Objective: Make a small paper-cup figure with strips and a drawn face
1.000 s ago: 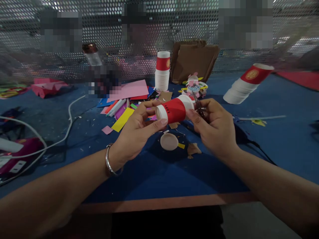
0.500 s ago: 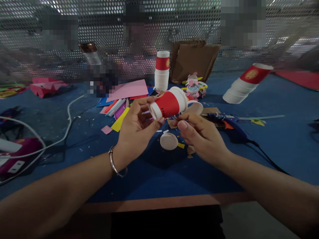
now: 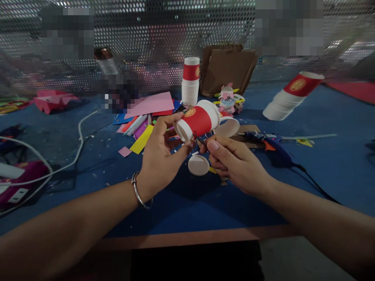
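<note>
My left hand (image 3: pixel 160 154) is closed around a red and white paper cup (image 3: pixel 197 120), held on its side above the blue table (image 3: pixel 187 207) with its base toward me. My right hand (image 3: pixel 234 164) grips small scissors (image 3: pixel 200 140), whose dark blades touch the cup's lower edge near the base. A cut-out white paper disc (image 3: pixel 198 165) lies on the table just under my hands. Another white cup piece (image 3: pixel 227 127) rests behind the held cup.
A blue glue gun (image 3: pixel 268 142) with its cord lies to the right. Two stacks of paper cups (image 3: pixel 190 81) (image 3: pixel 290 95) stand behind, with coloured paper sheets (image 3: pixel 149 107), brown cardboard (image 3: pixel 228 70), a small paper figure (image 3: pixel 227 99) and white cables (image 3: pixel 58 156) at left. A perforated metal screen (image 3: pixel 175 39) backs the table.
I tilted the cup, base toward me, and raised it slightly. My right hand dropped from beside the cup's rim to below it, with the scissors now at the cup's bottom edge.
</note>
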### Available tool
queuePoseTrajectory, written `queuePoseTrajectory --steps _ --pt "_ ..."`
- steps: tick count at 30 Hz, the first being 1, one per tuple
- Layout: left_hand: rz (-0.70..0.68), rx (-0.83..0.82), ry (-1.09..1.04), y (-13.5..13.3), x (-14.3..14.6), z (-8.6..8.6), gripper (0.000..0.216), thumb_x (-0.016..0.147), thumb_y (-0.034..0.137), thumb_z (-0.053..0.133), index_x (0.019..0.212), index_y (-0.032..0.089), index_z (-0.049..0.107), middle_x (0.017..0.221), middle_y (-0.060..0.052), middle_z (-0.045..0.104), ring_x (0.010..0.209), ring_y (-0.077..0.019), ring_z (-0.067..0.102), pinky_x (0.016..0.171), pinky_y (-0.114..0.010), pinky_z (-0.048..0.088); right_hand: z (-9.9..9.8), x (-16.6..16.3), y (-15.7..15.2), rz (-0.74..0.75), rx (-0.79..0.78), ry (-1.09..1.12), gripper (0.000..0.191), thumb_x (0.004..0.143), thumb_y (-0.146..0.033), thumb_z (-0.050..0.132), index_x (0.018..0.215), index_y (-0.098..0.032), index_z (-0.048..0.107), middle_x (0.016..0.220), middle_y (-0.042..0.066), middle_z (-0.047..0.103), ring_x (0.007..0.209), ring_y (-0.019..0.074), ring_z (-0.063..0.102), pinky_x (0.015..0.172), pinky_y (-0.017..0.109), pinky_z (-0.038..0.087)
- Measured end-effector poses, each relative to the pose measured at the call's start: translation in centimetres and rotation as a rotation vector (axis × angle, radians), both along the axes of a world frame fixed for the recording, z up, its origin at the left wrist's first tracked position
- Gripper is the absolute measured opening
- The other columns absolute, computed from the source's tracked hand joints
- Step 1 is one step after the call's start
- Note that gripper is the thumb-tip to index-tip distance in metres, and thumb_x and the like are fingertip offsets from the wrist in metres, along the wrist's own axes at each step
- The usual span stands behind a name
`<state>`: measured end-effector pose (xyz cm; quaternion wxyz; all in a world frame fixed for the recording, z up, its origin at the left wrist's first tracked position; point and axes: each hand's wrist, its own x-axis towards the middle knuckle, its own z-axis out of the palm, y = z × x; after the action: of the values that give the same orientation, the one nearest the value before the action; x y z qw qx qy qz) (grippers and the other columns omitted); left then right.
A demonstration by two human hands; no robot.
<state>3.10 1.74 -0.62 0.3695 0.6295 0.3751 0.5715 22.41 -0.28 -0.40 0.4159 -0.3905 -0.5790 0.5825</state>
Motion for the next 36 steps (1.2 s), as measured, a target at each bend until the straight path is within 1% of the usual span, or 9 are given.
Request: queuePoseTrajectory --steps 6,11,15,18,23,27,29,33,36 --pt "-0.007 0.018 0.004 -0.1 0.0 0.1 0.050 0.085 0.036 0.087 0.122 0.025 0.055 0.137 -0.009 0.068 0.116 -0.0242 0.072 0.100 -0.039 0.062 -0.1 0.0 -0.1 0.007 -0.037 -0.006 0.049 0.098 -0.070 0.067 0.089 -0.023 0.056 0.062 -0.009 0.035 0.050 0.0062 0.024 0.042 0.021 0.014" --pt "-0.037 0.034 -0.020 -0.1 -0.1 0.3 0.045 0.088 0.031 0.086 0.121 0.025 0.056 0.132 -0.008 0.071 0.120 -0.0249 0.073 0.105 -0.041 0.061 -0.1 -0.1 -0.1 0.005 -0.048 0.028 0.049 0.097 -0.069 0.070 0.091 -0.021 0.060 0.061 -0.009 0.034 0.051 0.0061 0.023 0.042 0.021 0.013" --pt "-0.020 0.015 -0.017 -0.1 -0.1 0.3 0.054 0.085 0.036 0.090 0.124 0.025 0.054 0.134 -0.009 0.071 0.122 -0.0258 0.072 0.107 -0.043 0.061 0.0 -0.3 -0.1 0.004 -0.051 0.076 0.048 0.097 -0.066 0.072 0.089 -0.020 0.060 0.059 -0.009 0.036 0.050 0.0058 0.023 0.041 0.020 0.013" --pt "0.025 0.031 -0.017 0.0 -0.1 0.2 0.060 0.081 0.036 0.093 0.122 0.024 0.052 0.129 -0.010 0.071 0.120 -0.0263 0.073 0.106 -0.043 0.062 0.0 -0.3 -0.2 0.002 -0.064 0.099 0.046 0.098 -0.065 0.071 0.089 -0.020 0.061 0.059 -0.010 0.036 0.049 0.0053 0.023 0.041 0.020 0.013" --pt "0.057 0.178 0.029 0.3 -0.2 -0.7 0.051 0.084 0.028 0.090 0.118 0.024 0.051 0.123 -0.007 0.068 0.115 -0.0228 0.072 0.101 -0.039 0.063 0.1 -0.6 -0.6 0.004 -0.058 0.118 0.049 0.096 -0.065 0.074 0.085 -0.020 0.058 0.058 -0.011 0.037 0.048 0.0039 0.024 0.040 0.019 0.015" --pt "0.139 0.340 0.085 0.9 -0.4 -1.8 0.055 0.080 0.025 0.090 0.121 0.025 0.054 0.123 -0.007 0.064 0.113 -0.0250 0.071 0.098 -0.044 0.065 0.1 -0.8 -0.7 -0.004 -0.035 0.110 0.050 0.096 -0.066 0.074 0.086 -0.019 0.060 0.057 -0.011 0.038 0.047 0.0030 0.024 0.039 0.018 0.015" --pt "0.159 0.366 0.106 1.1 -0.5 -2.2 0.055 0.080 0.024 0.090 0.121 0.025 0.054 0.123 -0.007 0.062 0.113 -0.0257 0.070 0.097 -0.045 0.065 0.0 -0.8 -0.7 -0.018 -0.023 0.107 0.051 0.095 -0.066 0.074 0.085 -0.019 0.059 0.057 -0.011 0.038 0.046 0.0027 0.025 0.039 0.018 0.015" --pt "0.170 0.380 0.117 1.1 -0.5 -2.6 0.058 0.079 0.026 0.092 0.122 0.027 0.053 0.122 -0.006 0.062 0.109 -0.0239 0.070 0.093 -0.042 0.065 -0.2 -0.9 -0.7 -0.032 -0.032 0.110 0.052 0.094 -0.068 0.075 0.085 -0.019 0.060 0.058 -0.011 0.039 0.047 0.0029 0.026 0.039 0.018 0.016" --pt "0.162 0.398 0.132 0.8 -0.2 -2.6 0.058 0.079 0.026 0.092 0.123 0.027 0.054 0.125 -0.007 0.062 0.114 -0.0255 0.069 0.097 -0.043 0.063 -0.3 -1.1 -0.7 -0.044 -0.040 0.119 0.054 0.091 -0.069 0.078 0.083 -0.019 0.060 0.057 -0.011 0.039 0.048 0.0032 0.026 0.039 0.018 0.016"
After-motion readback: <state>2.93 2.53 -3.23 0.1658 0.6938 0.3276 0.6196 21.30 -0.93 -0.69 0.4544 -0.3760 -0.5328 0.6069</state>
